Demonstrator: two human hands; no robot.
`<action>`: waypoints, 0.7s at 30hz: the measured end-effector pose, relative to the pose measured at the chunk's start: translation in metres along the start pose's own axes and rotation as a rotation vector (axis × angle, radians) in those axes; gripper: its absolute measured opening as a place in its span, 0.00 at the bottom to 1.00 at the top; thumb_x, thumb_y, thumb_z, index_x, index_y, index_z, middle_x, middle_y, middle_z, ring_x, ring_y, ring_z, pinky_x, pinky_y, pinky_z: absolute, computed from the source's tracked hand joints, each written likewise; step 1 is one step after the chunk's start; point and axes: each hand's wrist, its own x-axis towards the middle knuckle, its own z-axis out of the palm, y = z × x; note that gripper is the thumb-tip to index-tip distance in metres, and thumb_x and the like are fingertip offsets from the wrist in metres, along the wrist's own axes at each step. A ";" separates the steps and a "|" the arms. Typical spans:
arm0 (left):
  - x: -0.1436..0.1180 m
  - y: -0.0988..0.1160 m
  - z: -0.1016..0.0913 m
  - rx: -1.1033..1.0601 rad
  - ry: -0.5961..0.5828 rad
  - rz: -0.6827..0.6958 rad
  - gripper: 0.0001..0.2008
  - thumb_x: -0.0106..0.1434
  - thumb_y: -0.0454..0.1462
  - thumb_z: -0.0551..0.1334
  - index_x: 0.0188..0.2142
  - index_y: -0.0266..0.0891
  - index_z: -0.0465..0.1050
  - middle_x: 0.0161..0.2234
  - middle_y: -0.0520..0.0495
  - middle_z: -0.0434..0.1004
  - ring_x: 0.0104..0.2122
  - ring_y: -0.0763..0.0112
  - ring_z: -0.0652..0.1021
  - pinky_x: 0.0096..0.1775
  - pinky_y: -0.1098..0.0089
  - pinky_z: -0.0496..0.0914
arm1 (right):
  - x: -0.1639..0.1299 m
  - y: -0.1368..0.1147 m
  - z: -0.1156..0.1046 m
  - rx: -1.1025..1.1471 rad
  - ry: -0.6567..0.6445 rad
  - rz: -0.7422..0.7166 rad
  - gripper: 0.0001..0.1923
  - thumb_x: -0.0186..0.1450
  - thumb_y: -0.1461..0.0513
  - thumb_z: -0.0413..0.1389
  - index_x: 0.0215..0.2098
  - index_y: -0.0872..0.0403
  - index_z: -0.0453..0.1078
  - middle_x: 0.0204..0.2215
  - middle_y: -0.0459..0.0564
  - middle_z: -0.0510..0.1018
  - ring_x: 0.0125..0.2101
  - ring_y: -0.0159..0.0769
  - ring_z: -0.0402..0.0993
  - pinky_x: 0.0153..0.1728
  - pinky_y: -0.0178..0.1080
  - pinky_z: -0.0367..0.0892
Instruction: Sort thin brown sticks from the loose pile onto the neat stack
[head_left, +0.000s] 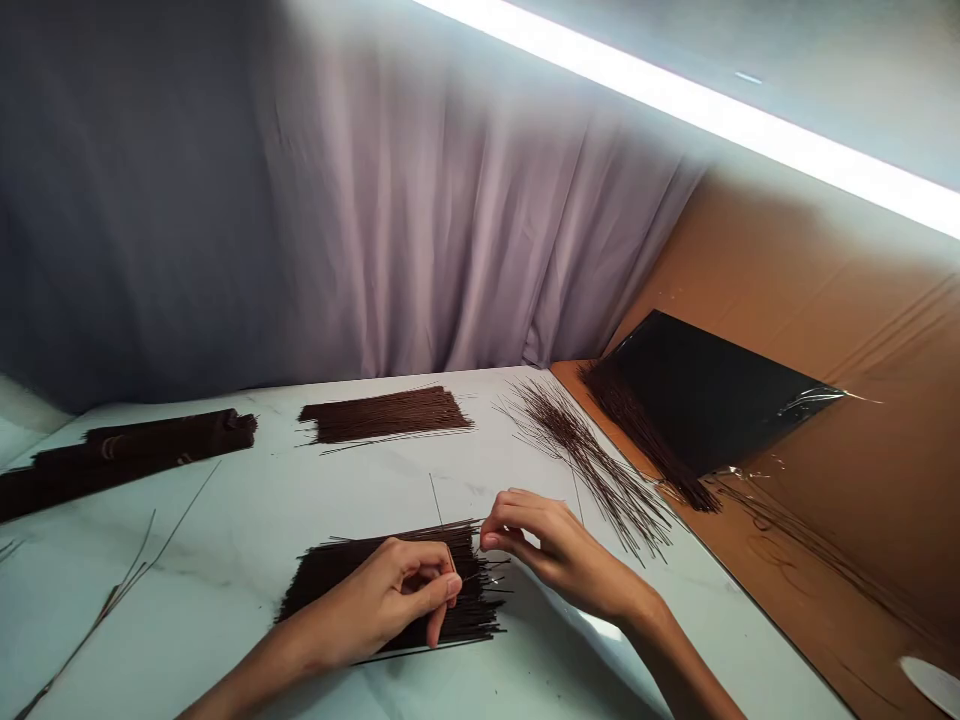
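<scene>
Head view: both hands pinch at thin dark sticks over a flat pile on the pale surface (225,560).

The left hand (390,600) rests on the near pile of sticks (360,570), fingers closed on one stick; the right hand (555,550) pinches a stick end just beside it. These sticks look light, stiff and brittle, best held near the middle between fingertips. A loose fan of sticks (592,460), a second pile (386,413) and tied bundles (127,455) lie farther off.

Five stick heaps (386,414), two hands (390,600).
</scene>
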 end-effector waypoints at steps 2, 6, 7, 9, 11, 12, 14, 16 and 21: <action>0.001 -0.001 0.000 0.058 0.090 0.009 0.17 0.73 0.43 0.55 0.28 0.40 0.68 0.23 0.53 0.75 0.28 0.70 0.70 0.34 0.71 0.61 | -0.003 -0.006 0.007 -0.070 0.048 -0.046 0.12 0.77 0.61 0.50 0.38 0.53 0.73 0.33 0.47 0.76 0.33 0.34 0.69 0.36 0.35 0.59; 0.000 0.001 0.000 -0.009 0.263 0.038 0.19 0.74 0.46 0.55 0.28 0.39 0.69 0.25 0.52 0.75 0.29 0.70 0.71 0.35 0.71 0.61 | -0.007 -0.008 0.022 -0.027 0.028 -0.024 0.12 0.76 0.62 0.51 0.39 0.54 0.74 0.31 0.47 0.76 0.29 0.32 0.68 0.32 0.35 0.58; 0.000 0.002 0.000 -0.072 0.251 0.038 0.19 0.73 0.46 0.56 0.29 0.39 0.69 0.25 0.52 0.75 0.28 0.71 0.69 0.33 0.71 0.60 | -0.007 -0.004 0.023 0.028 0.000 0.006 0.11 0.76 0.61 0.52 0.38 0.53 0.75 0.31 0.46 0.76 0.29 0.32 0.69 0.32 0.34 0.59; 0.000 0.002 0.001 -0.219 0.183 0.020 0.17 0.72 0.48 0.57 0.32 0.39 0.70 0.23 0.52 0.75 0.24 0.73 0.63 0.29 0.71 0.56 | -0.005 0.005 0.021 0.137 -0.037 0.080 0.12 0.74 0.57 0.56 0.36 0.53 0.76 0.30 0.45 0.78 0.31 0.32 0.71 0.34 0.34 0.62; 0.001 0.002 0.003 -0.351 0.117 -0.007 0.17 0.72 0.49 0.57 0.34 0.38 0.70 0.23 0.51 0.76 0.21 0.75 0.56 0.25 0.71 0.51 | -0.003 0.013 0.016 0.219 -0.059 0.138 0.14 0.74 0.54 0.57 0.36 0.52 0.78 0.32 0.46 0.80 0.34 0.34 0.74 0.36 0.34 0.63; 0.002 0.001 0.004 -0.398 0.093 -0.016 0.17 0.73 0.49 0.57 0.34 0.38 0.71 0.23 0.50 0.77 0.21 0.76 0.55 0.25 0.72 0.50 | -0.002 0.016 0.013 0.250 -0.064 0.154 0.15 0.74 0.53 0.56 0.36 0.52 0.79 0.33 0.46 0.81 0.35 0.34 0.74 0.37 0.34 0.64; 0.003 0.000 0.004 -0.455 0.062 -0.023 0.18 0.73 0.48 0.56 0.35 0.37 0.71 0.23 0.50 0.78 0.21 0.76 0.54 0.25 0.72 0.50 | -0.002 0.018 0.010 0.297 -0.072 0.163 0.17 0.73 0.51 0.56 0.36 0.52 0.79 0.34 0.47 0.81 0.36 0.35 0.75 0.38 0.35 0.64; 0.003 -0.001 0.004 -0.476 0.037 -0.019 0.17 0.73 0.48 0.57 0.35 0.37 0.72 0.23 0.49 0.78 0.21 0.76 0.54 0.25 0.73 0.50 | -0.001 0.017 0.010 0.321 -0.072 0.161 0.18 0.73 0.49 0.56 0.36 0.52 0.79 0.34 0.47 0.80 0.36 0.35 0.74 0.39 0.35 0.65; -0.001 0.000 0.005 -0.376 -0.034 -0.023 0.16 0.73 0.47 0.57 0.34 0.38 0.70 0.22 0.52 0.75 0.20 0.76 0.55 0.25 0.73 0.51 | 0.002 0.017 0.008 0.335 -0.090 0.111 0.20 0.73 0.48 0.55 0.36 0.54 0.78 0.33 0.47 0.79 0.35 0.35 0.73 0.38 0.36 0.66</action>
